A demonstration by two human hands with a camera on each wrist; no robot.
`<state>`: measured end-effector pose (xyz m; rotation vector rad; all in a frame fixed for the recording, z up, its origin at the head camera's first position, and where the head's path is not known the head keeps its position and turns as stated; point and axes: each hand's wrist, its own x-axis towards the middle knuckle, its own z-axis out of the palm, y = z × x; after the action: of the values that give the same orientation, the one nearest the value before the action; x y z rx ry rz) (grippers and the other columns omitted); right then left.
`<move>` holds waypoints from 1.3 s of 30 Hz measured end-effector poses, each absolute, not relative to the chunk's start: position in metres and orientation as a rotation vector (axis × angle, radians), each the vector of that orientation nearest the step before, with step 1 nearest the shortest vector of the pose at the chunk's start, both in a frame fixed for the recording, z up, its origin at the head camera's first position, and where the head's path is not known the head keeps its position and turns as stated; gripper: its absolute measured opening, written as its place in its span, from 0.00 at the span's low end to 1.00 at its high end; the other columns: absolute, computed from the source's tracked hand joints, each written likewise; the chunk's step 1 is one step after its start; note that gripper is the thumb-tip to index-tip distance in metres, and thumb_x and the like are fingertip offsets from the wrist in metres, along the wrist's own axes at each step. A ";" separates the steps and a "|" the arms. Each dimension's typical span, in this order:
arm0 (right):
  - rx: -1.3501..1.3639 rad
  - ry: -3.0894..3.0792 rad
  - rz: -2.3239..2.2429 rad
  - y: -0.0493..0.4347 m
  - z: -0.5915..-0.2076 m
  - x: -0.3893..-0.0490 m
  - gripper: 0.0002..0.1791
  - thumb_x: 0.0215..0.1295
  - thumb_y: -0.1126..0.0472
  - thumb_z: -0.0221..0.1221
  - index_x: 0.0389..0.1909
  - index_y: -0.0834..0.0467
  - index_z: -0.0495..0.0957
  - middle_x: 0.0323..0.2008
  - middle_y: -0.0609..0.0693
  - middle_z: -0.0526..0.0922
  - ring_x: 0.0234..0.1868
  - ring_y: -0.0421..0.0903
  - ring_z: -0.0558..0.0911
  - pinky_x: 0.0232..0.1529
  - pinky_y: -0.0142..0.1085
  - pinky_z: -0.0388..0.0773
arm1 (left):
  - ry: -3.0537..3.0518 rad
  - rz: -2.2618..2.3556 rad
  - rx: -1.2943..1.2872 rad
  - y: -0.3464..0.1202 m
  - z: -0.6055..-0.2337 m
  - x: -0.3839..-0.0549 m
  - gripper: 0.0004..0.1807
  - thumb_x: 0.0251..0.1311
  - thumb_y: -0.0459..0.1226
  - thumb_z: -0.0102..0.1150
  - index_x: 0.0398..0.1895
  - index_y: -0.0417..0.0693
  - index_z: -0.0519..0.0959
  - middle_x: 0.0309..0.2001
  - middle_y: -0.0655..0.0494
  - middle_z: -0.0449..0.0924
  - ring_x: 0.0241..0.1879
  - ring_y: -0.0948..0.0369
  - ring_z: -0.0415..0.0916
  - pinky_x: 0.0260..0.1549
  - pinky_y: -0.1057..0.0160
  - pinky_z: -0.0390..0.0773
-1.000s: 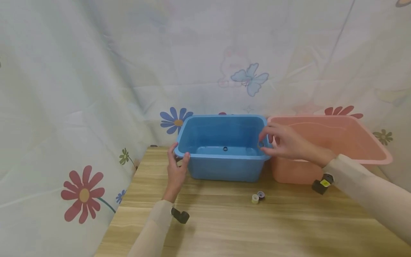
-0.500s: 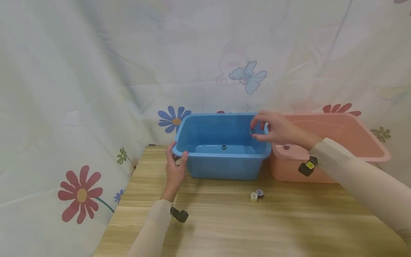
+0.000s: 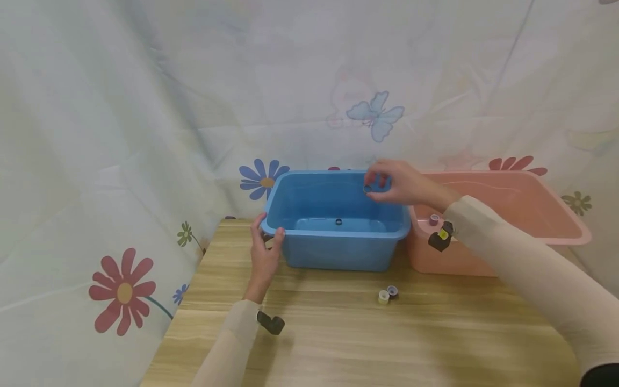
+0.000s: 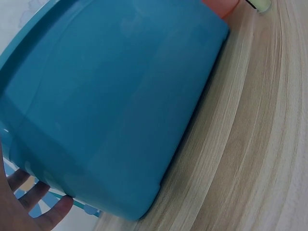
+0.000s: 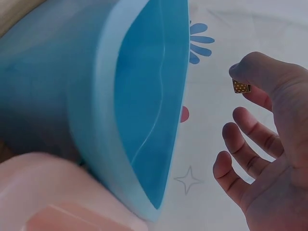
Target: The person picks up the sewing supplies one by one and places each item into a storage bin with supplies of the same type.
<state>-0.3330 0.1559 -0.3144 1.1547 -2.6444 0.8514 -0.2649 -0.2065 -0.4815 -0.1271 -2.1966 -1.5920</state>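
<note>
Between the thumb and forefinger of my right hand (image 3: 398,183), a small ring (image 3: 367,188) is pinched above the right part of the blue tub (image 3: 338,252). The right wrist view shows this ring (image 5: 241,87) as dark with gold dots; the other fingers are loosely bent. My left hand (image 3: 264,263) grips the tub's front left corner, its thumb at the front rim. In the left wrist view several fingers (image 4: 34,196) reach round the tub's side. Inside the tub, a dark ring (image 3: 338,221) lies on the bottom.
A pink tub (image 3: 450,260) stands against the blue one on the right, with a small purple ring-shaped piece (image 3: 433,220) on its ledge. On the wooden table (image 3: 338,338) in front lie a cream piece (image 3: 383,296) and a dark purple piece (image 3: 392,292). A patterned curtain (image 3: 309,80) hangs behind.
My right hand has moved left and up with the ring, from the blue tub's right edge to over its inside. The left hand has kept its hold on the corner.
</note>
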 end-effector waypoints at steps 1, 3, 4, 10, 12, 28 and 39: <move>1.157 -2.642 0.850 0.154 -0.314 -0.335 0.11 0.61 0.62 0.71 0.44 0.56 0.82 0.42 0.51 0.82 0.41 0.49 0.81 0.45 0.50 0.81 | -2.197 -1.591 -0.125 -0.206 -0.481 -0.265 0.35 0.74 0.49 0.57 0.78 0.65 0.54 0.71 0.44 0.67 0.60 0.42 0.72 0.52 0.40 0.76; 1.155 -2.646 0.846 0.150 -0.313 -0.338 0.11 0.61 0.61 0.71 0.43 0.56 0.82 0.42 0.52 0.82 0.41 0.50 0.81 0.45 0.51 0.81 | -2.193 -1.598 -0.130 -0.207 -0.481 -0.264 0.35 0.74 0.48 0.57 0.78 0.65 0.54 0.71 0.44 0.67 0.60 0.41 0.72 0.52 0.39 0.76; 1.149 -2.650 0.844 0.148 -0.313 -0.340 0.11 0.61 0.61 0.71 0.43 0.55 0.82 0.42 0.52 0.82 0.41 0.50 0.81 0.46 0.52 0.82 | -2.195 -1.592 -0.130 -0.207 -0.481 -0.264 0.34 0.74 0.49 0.57 0.78 0.66 0.55 0.71 0.45 0.67 0.60 0.42 0.72 0.51 0.39 0.76; 1.129 -2.675 0.837 0.138 -0.312 -0.351 0.11 0.62 0.60 0.70 0.44 0.55 0.82 0.43 0.54 0.81 0.42 0.52 0.82 0.47 0.51 0.82 | -2.211 -1.586 -0.118 -0.206 -0.479 -0.263 0.33 0.74 0.53 0.56 0.77 0.70 0.54 0.72 0.50 0.66 0.61 0.45 0.72 0.51 0.39 0.78; 1.120 -2.681 0.824 0.135 -0.313 -0.355 0.12 0.63 0.60 0.69 0.45 0.56 0.82 0.43 0.54 0.82 0.43 0.52 0.82 0.47 0.51 0.82 | -2.208 -1.591 -0.117 -0.206 -0.478 -0.263 0.33 0.74 0.53 0.55 0.77 0.70 0.55 0.72 0.51 0.66 0.62 0.45 0.72 0.50 0.38 0.78; 1.056 -2.706 0.853 0.117 -0.319 -0.379 0.12 0.63 0.61 0.69 0.45 0.57 0.82 0.44 0.58 0.81 0.44 0.58 0.81 0.48 0.49 0.80 | -2.206 -1.598 -0.106 -0.206 -0.483 -0.267 0.35 0.75 0.44 0.56 0.79 0.57 0.53 0.73 0.38 0.64 0.62 0.40 0.71 0.51 0.39 0.77; 0.997 -2.736 0.879 0.114 -0.324 -0.386 0.13 0.63 0.59 0.69 0.47 0.57 0.82 0.46 0.59 0.82 0.45 0.59 0.81 0.48 0.47 0.82 | -2.193 -1.593 -0.119 -0.207 -0.482 -0.265 0.34 0.74 0.49 0.57 0.77 0.68 0.54 0.73 0.49 0.65 0.61 0.46 0.72 0.51 0.41 0.78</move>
<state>-0.3863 0.1140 -0.3236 0.9973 -2.7365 0.8790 -0.2646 -0.2068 -0.4824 -0.1194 -2.1930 -1.5929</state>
